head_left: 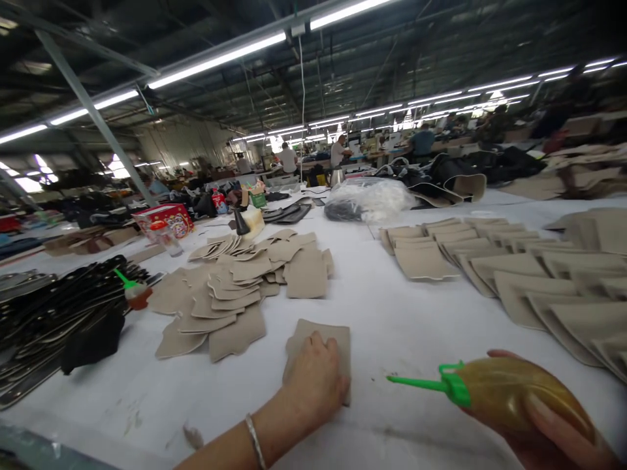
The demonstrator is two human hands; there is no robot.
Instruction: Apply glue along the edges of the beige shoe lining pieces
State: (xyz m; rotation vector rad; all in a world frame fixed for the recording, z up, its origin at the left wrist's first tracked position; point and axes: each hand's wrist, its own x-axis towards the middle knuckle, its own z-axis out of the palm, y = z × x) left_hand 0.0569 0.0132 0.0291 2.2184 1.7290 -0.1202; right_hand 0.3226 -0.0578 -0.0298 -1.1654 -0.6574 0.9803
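Note:
In the head view my left hand (316, 372), a bracelet on its wrist, is over a beige piece (304, 336) that looks like fabric or leather, lying flat on the white table. Its fingers are curled and press on the piece; the thumb is at the right edge. My right hand (553, 431) is wrapped round a squeeze bottle (524, 391) of amber liquid, probably glue. The bottle lies nearly level, its green nozzle (418, 383) pointing left towards the beige piece without touching it.
A loose pile of beige pieces (235, 284) lies ahead on the left, with rows of similar pieces (519, 267) on the right. Black strips (63, 313) and a second green-tipped bottle (137, 295) are at far left. A plastic bag (372, 199) lies behind; people work farther back.

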